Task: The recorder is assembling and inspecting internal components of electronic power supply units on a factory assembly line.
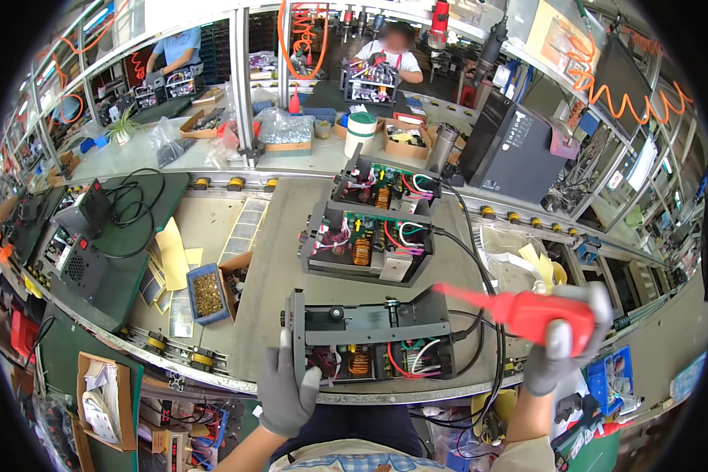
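Steadying the near chassis [338,339] with the gloved left hand [287,393], right of the blue bin [212,318] and closer to the body. Laying fingers along the left end plate [298,334], thumb spread apart; not making out from this angle whether pinching or only bracing. Wrapping the gloved right hand [570,338] around the red tool [539,313], up in the air well right of the blue bin, pointing its thin nose left.

Expecting stiff and fairly heavy, going by the metal frame and the coil [359,363]. Recommending a hold by the end plates or the cross bar [362,321]; treating the loose wires [397,366] as fragile. Watching for drag from the black cables [501,354].

Looking dark grey and boxy, showing a copper-coloured coil plus red and white wires through the open side. Seeing two like units [330,263] right of the blue bin, farther off.
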{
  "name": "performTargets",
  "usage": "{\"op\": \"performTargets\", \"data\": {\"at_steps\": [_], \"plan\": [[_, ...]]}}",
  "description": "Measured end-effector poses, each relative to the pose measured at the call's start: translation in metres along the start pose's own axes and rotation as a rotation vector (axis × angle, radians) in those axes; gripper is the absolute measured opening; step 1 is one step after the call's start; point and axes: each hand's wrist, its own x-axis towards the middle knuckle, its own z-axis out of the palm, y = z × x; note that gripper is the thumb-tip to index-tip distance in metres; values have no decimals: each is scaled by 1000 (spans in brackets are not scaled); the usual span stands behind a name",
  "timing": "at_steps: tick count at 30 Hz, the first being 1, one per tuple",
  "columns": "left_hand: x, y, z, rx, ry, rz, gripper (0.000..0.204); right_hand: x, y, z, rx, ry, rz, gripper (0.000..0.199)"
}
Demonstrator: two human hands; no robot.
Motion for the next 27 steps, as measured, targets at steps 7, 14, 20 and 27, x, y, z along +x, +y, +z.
{"op": "performTargets", "data": {"at_steps": [7,14,20,27], "plan": [[-51,-7,10,-9,9,-40,61,10,-22,17,-56,68,-256,59],[-106,-29,27,114,183,259,69,-3,-27,49,98,-328,125,73],[-123,-39,31,-19,228,348,86,-10,-7,89,437,-757,242,50],[-130,-37,29,56,269,335,79,-22,1,136,499,-911,274,42]]}}
